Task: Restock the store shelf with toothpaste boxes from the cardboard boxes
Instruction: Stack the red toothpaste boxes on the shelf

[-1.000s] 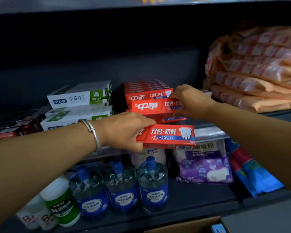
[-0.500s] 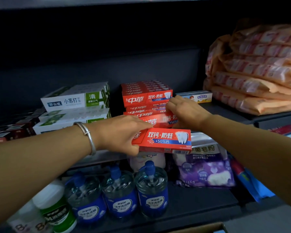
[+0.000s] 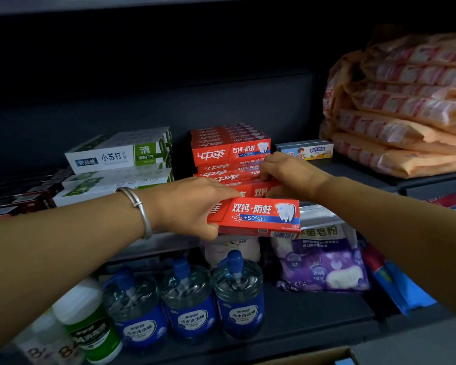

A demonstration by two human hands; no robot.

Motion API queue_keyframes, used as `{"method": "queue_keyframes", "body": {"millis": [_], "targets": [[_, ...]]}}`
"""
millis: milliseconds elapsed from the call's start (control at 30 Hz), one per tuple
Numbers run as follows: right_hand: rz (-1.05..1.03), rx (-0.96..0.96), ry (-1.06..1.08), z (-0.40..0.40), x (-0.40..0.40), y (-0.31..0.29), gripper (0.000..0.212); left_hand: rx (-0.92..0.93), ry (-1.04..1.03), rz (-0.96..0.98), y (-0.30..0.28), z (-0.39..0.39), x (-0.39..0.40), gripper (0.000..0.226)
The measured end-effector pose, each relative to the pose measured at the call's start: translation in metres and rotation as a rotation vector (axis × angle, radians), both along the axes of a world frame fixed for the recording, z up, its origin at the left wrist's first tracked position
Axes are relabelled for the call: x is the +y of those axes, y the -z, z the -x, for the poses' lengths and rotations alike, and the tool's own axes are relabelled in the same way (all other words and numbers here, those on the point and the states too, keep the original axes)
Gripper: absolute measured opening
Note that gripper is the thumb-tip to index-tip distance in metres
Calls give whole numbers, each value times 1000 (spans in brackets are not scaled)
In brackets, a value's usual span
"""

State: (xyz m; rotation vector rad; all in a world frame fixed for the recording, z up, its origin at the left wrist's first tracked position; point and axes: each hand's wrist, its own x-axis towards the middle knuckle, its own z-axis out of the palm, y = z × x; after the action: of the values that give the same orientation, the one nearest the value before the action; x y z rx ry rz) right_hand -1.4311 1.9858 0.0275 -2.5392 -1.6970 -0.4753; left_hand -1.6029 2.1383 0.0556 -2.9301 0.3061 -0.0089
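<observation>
Two hands busy: left hand [image 3: 192, 206] grips toothpaste box [image 3: 258, 216], right hand [image 3: 287, 175] pinches red stack [image 3: 229, 164]; square edges, slide flat.

A dark grey back panel [image 3: 169, 106] closes the bay behind the goods, under the pale front edge of an upper shelf board [image 3: 116, 3] running along the top. Light is dim, falling mostly on the front of the shelves while the back stays in shadow. The lower shelf board [image 3: 313, 312] is dark grey too. To the right, a separate shelf board [image 3: 432, 180] sits slightly higher, possibly belonging to a neighbouring bay.
</observation>
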Motion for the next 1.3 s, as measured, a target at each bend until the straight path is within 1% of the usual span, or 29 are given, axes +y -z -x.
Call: {"method": "queue_keyframes", "body": {"millis": [33, 100, 300, 500, 600, 733, 833, 933, 1000, 1100, 1167, 1300], "targets": [[0, 3, 3, -1, 0, 0, 30, -1, 3, 0, 0, 0, 0, 69], [0, 9, 22, -1, -1, -1, 26, 0, 5, 0, 0, 0, 0, 67], [-14, -32, 76, 2, 7, 0, 24, -4, 3, 10, 0, -1, 0, 68], [3, 47, 122, 3, 10, -5, 22, -21, 22, 47, -4, -3, -3, 61], [-13, 214, 152, 5, 11, -13, 21, -27, -3, 34, -7, -2, -7, 61], [-79, 452, 115, 19, 6, -35, 29, -54, -25, -2, -10, -1, -12, 64], [-30, 691, 101, 32, 2, -51, 31, -86, -54, -19, -14, 0, -16, 64], [24, 831, 116, 40, 1, -62, 31, -117, -67, -6, -20, 0, -18, 64], [79, 805, 113, 44, 0, -67, 34, -137, -84, -1, -23, 0, -18, 64], [143, 702, 92, 47, 1, -72, 34, -171, -97, -18, -26, -1, -16, 63], [113, 693, 91, 45, 3, -74, 35, -193, -102, -5, -27, -3, -14, 62], [-11, 735, 84, 39, 8, -74, 33, -266, -117, 7, -26, -12, -5, 57]]}}
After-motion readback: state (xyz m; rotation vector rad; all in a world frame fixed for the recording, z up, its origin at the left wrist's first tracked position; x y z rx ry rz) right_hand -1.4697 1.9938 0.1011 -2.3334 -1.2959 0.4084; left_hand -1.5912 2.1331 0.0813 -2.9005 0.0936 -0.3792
